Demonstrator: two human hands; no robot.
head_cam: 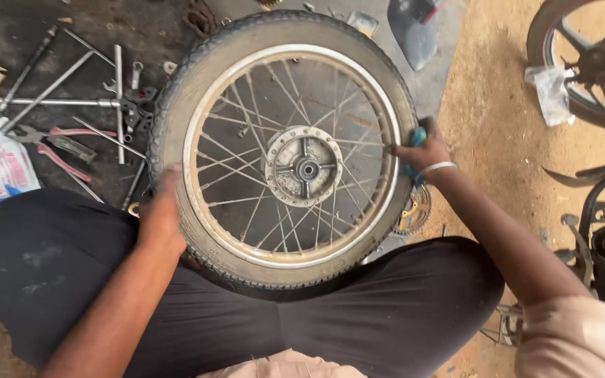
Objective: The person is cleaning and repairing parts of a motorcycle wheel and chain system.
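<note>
Lap of the person point(302, 329): black cloth trousers, smooth and dusty, knees spread wide; a pale sleeve at the right elbow.
Spoked wheel point(281, 147): round, lying flat across the knees and over the dark ground; black rubber tyre with worn knobbly tread; dull metal rim, scuffed and rust-stained; thin wire spokes crossing to a grey cast hub point(304, 166) with a ring of small holes.
Left hand point(162, 217): laid flat on the tyre's left lower edge, fingers curled over the tread, gripping it.
Right hand point(421, 150): closed round a blue-handled tool point(418, 136) at the right rim, the tip set against the rim's edge; a metal bangle on the wrist.
Hand tools point(85, 105): long steel rods, spanners and a red-gripped pair of pliers, scattered on the oily floor left of the wheel.
Toothed sprocket point(414, 210): brownish, on the ground just below the right wrist.
Second wheel point(589, 56): cast spokes, on sandy earth at upper right, well apart.
</note>
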